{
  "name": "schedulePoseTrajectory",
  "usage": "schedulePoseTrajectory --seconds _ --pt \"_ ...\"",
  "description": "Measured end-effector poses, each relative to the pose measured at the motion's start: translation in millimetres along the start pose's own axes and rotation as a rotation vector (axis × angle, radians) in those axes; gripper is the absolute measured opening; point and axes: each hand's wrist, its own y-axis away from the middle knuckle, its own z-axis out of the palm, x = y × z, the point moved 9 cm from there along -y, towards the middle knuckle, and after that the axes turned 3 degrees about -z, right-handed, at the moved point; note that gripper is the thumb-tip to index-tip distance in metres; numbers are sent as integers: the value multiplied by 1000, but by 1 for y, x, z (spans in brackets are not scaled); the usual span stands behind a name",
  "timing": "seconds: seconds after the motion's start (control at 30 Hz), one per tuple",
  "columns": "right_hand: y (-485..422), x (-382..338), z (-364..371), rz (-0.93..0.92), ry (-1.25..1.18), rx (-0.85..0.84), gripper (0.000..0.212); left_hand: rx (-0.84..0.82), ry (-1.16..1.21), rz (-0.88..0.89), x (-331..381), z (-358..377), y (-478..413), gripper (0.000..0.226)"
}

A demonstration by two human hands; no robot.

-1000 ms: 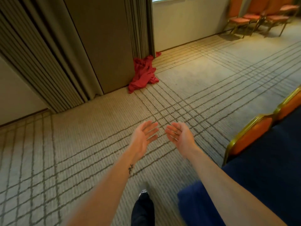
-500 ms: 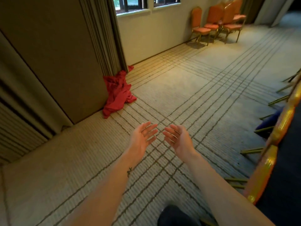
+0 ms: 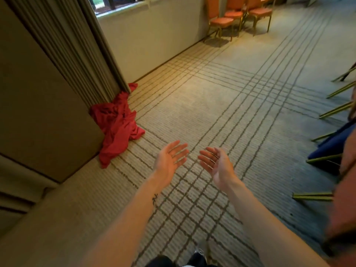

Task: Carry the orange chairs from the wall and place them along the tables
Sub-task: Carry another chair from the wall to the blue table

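While both the left hand (image 3: 170,158) and the right hand (image 3: 216,163) are held empty with fingers spread, the orange chairs (image 3: 240,15) by the wall are best approached squarely and gripped by the backrest.

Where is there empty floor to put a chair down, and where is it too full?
The widest bare carpet runs up the middle, between the red cloth on the left and the gold chair legs on the right. It is crowded at the far wall, where the orange chairs stand bunched, and along the right edge.
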Motion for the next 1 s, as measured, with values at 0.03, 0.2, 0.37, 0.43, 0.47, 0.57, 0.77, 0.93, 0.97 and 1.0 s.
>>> schedulePoseTrajectory --seconds 0.03,0.2,0.37,0.43,0.47,0.57,0.77,0.93,0.97,1.0 --pt "-26 -20 6 -2 4 9 31 -9 10 -10 12 16 -29 42" --pt "-118 -80 34 -27 8 -1 32 -19 7 -9 52 55 -121 42" --pt "-231 -128 65 -29 17 30 31 -27 -15 9 97 72 -239 42" --pt "-280 -147 78 -37 23 44 31 -31 0 11 121 75 -292 43" --pt "-304 -158 88 -40 29 58 30 -35 10 11 134 77 -320 43" --pt "-375 -200 116 -65 43 91 30 -68 5 -13 177 93 -402 43" --pt "-498 -313 170 -158 48 125 33 -150 -51 -24 270 159 -537 43" --pt "-592 -371 192 -186 7 129 33 -163 -89 -33 316 197 -636 41" --pt "-616 -383 197 -184 -1 129 33 -157 -91 -36 325 205 -661 41" --pt "-643 -394 199 -183 -2 136 32 -152 -92 -36 333 213 -690 41"
